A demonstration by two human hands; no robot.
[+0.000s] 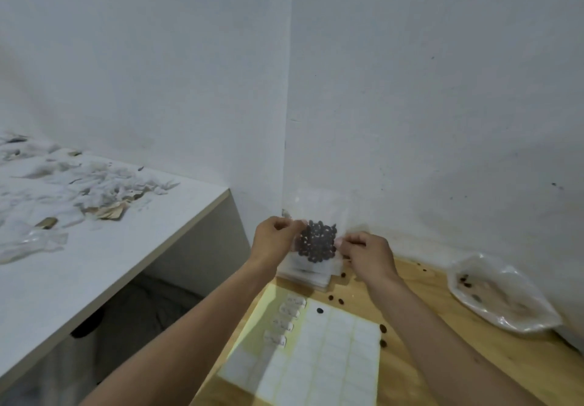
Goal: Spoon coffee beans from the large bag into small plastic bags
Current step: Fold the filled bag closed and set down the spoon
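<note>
Beans (317, 241) sat dark in the little clear bag (316, 247), and I held that bag up in front of the wall corner, above the pile of flat empty bags (311, 274) on the wooden table (442, 342). I think the step was closing the bag, and to do it well I had to keep the bag upright, keep the beans low, and press the open edge flat from one side to the other so none fell out. My left hand (275, 238) pinched the bag's left edge between thumb and finger, and the other fingers were curled in. My right hand (368, 252) pinched the right edge the same way, a bit lower than the left. Both arms reached forward, with the wrists turned in toward each other. I could not tell if the top of the bag was shut. The large bag (499, 291) lay on its side by the wall, well apart on my right, and it looked nearly empty. A few loose beans (335, 300) lay on the table near the sticker sheet (316, 355), so gentle hands were best.
</note>
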